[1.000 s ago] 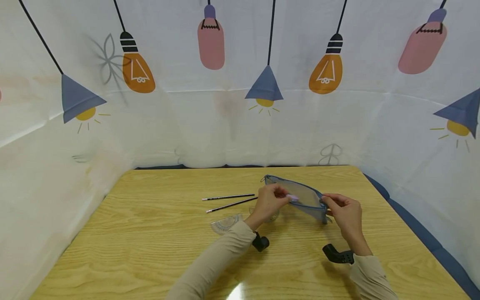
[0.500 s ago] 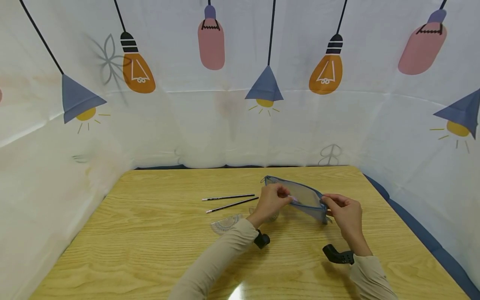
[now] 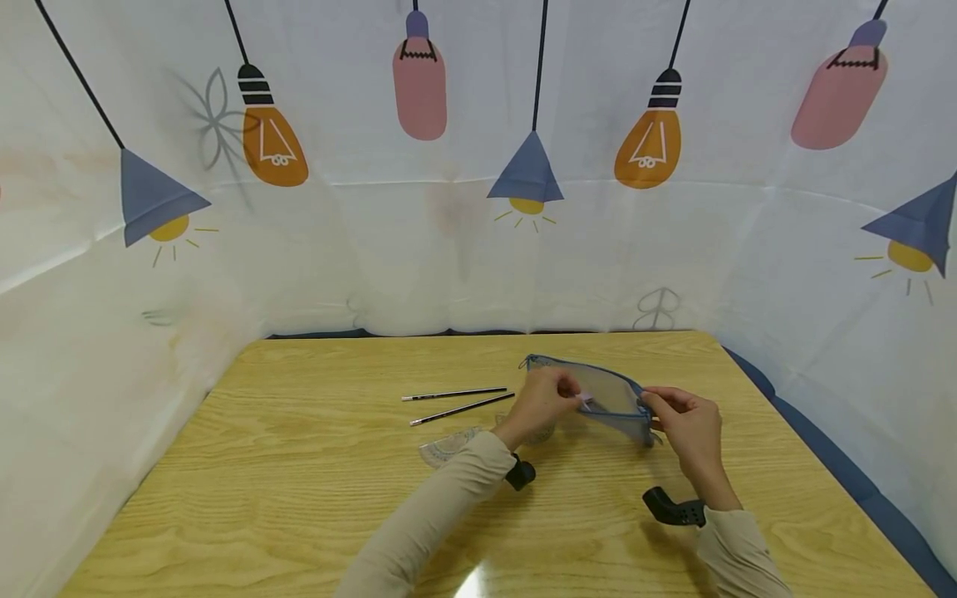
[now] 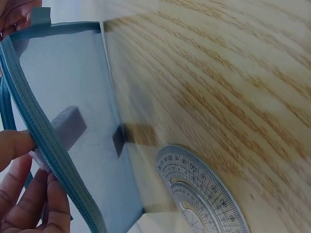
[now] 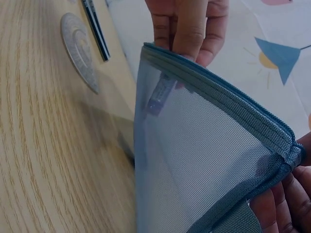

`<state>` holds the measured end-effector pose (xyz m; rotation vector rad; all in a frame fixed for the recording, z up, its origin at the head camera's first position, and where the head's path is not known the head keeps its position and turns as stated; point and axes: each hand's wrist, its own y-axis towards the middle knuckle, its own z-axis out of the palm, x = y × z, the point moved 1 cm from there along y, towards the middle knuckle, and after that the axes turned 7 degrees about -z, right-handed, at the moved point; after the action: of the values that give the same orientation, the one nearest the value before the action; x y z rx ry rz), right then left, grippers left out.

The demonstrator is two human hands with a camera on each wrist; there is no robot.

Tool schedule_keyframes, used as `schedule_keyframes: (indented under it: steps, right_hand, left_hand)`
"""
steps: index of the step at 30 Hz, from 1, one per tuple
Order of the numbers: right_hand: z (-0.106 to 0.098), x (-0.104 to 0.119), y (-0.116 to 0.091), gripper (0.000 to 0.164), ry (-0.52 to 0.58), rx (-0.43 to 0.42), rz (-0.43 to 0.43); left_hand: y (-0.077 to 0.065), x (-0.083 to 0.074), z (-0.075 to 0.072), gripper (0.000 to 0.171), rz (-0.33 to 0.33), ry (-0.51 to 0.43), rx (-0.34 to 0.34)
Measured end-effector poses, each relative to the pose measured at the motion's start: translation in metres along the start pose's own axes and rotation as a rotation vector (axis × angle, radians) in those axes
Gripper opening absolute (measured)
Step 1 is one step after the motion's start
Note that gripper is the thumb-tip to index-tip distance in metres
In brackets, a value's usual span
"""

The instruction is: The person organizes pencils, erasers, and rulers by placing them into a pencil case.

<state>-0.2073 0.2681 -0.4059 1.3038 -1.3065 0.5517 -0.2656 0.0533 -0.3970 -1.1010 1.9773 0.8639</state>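
Observation:
A blue mesh zip pouch [image 3: 619,394] is held up over the table with its zipped mouth apart. My right hand [image 3: 691,428] pinches one end corner of it, as the right wrist view shows at the pouch's zip edge [image 5: 233,99]. At the mouth, my left hand [image 3: 544,407] holds a small purple eraser [image 4: 70,127] between thumb and fingers. Most of the eraser is inside the pouch, seen through the mesh in both wrist views. My left fingers partly hide its near end.
Two dark pencils [image 3: 456,393] lie left of the pouch. A clear protractor [image 3: 447,447] lies nearer, partly behind the left sleeve. Another protractor [image 4: 201,189] lies under the left wrist. A printed cloth [image 3: 374,249] hangs behind the wooden table [image 3: 284,482].
My left hand has moved the eraser from above the pouch's mouth down into it. The pouch's far left corner has dipped slightly. My right hand has kept its place.

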Motion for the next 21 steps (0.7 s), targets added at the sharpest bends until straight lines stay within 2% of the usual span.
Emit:
schedule_keyframes:
  steps: [4, 21]
  right_hand:
    - [-0.0001, -0.0008, 0.0001, 0.031, -0.009, -0.003, 0.002]
    - [-0.0004, 0.0003, -0.0001, 0.031, -0.019, -0.005, 0.007]
  left_hand:
    - [0.0028, 0.0015, 0.0012, 0.008, -0.012, 0.015, 0.026]
    - [0.0043, 0.0002, 0.0012, 0.013, -0.026, 0.026, 0.019]
